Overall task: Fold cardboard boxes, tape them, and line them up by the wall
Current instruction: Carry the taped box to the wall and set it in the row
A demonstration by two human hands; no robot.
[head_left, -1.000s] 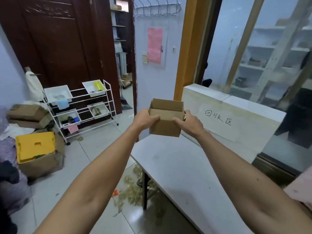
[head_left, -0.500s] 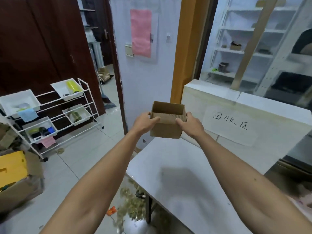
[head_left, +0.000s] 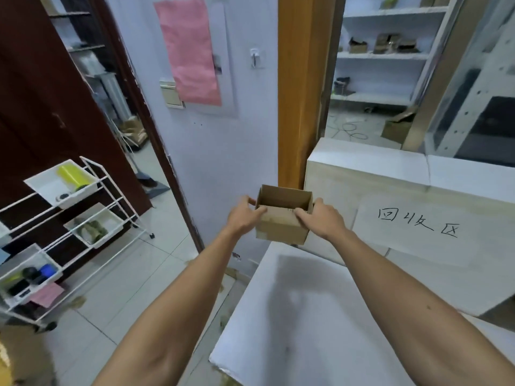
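Both hands grasp one small cardboard box (head_left: 281, 228) over the far end of the white table (head_left: 320, 316). The left hand (head_left: 242, 218) is wrapped round the box's left side with its thumb across the near face, and the right hand (head_left: 324, 220) clasps the right side in the same way. The box is already folded into shape: four walls stand square and the top is open, with the near flap apparently turned down along the front. Whether its base touches the table or hangs just above it cannot be told. No tape shows on the faces turned this way, and no roll of tape is in sight on the table, so the taping looks either not yet done or confined to the hidden underside. The low white wall (head_left: 390, 174) runs along the table's far edge, with a handwritten paper sign (head_left: 418, 227) on it, and the box sits near the left end of that wall. No other box stands on the table beside the wall, so this looks like the first of the row. By that reckoning the folding of one box is finished, its placing is under way, and closing the top, taping and further boxes remain. A white wire rack (head_left: 92, 207) of trays stands on the floor to the left of the table.
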